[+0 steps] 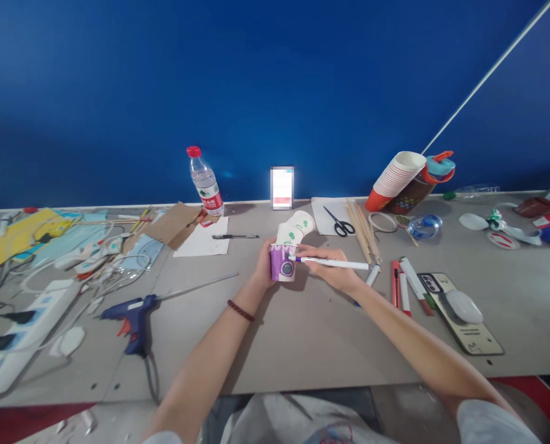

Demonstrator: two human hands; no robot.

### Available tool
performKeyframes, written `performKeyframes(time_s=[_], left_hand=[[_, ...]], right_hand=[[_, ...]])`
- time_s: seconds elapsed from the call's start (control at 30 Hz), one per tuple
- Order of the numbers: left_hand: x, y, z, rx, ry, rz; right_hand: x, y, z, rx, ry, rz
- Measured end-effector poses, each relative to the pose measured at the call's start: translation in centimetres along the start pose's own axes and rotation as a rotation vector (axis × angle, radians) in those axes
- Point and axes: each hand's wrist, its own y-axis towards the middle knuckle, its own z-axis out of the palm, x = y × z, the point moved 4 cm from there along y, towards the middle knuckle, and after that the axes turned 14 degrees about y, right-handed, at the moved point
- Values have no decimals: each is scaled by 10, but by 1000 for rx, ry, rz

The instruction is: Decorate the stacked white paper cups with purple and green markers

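Observation:
My left hand [264, 265] is wrapped round the side of a paper cup [279, 256], its lower part coloured purple with a dark round patch on the front. A bent white paper cup piece [294, 228] with green spots rises from its top. Pinched in my right hand [334, 271] is a white marker [342, 264] with a purple end. Its purple tip points left and is at the cup's right side; I cannot tell whether it touches. The far fingers of my left hand are hidden behind the cup.
A glue gun [134, 314] and a power strip [34, 330] lie to the left. Behind are a water bottle [205, 182], a phone screen [282, 188], scissors [340, 223] and stacked paper cups [398, 176]. Markers [395, 283] and another phone [476, 336] lie right.

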Motion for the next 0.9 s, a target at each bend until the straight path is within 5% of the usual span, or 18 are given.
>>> performKeyframes(time_s=[0.9], left_hand=[[0, -1, 1, -12, -7, 11]], right_hand=[[-1, 0, 1, -87, -7, 57]])
